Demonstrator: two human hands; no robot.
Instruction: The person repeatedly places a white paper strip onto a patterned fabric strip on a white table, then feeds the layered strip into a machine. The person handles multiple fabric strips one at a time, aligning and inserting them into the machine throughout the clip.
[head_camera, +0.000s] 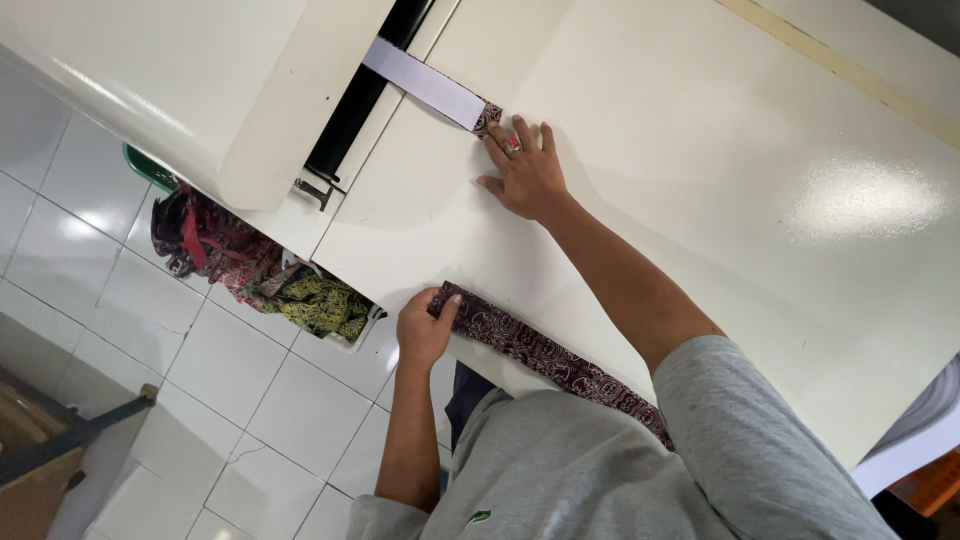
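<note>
The right hand's fingers (520, 133) lay spread and flat on the cream table (700, 180), their tips touching the patterned end of a white strip (425, 85) that ran up to a black slot (365, 85). The left hand (423, 328) pinched the end of a maroon patterned fabric strip (545, 355) at the table's near edge; the thumb's hold was probably over the top. Below, a basket (352, 345) held crumpled cloth scraps (250, 265) on the tiled floor (240, 400).
</note>
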